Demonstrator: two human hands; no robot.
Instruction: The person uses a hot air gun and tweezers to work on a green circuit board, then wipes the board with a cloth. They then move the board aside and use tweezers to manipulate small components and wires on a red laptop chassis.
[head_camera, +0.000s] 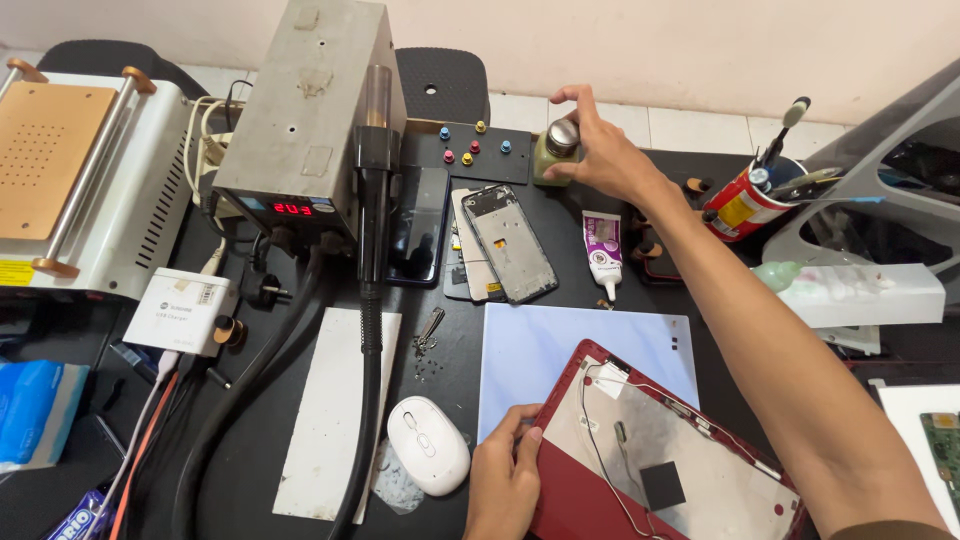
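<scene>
Standing at the black desk's (560, 230) far edge, a small green metal-capped bottle (556, 150) is pinched by the right hand (603, 150); a red can (742, 205) holds tools. Left hand (503, 480) fingers (520, 440) grip a red laptop lid's (590, 500) corner.

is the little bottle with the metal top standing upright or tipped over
Upright: the small green-tinted bottle with the metal pump top stands on its base on the black table, right hand gripping it.
</scene>
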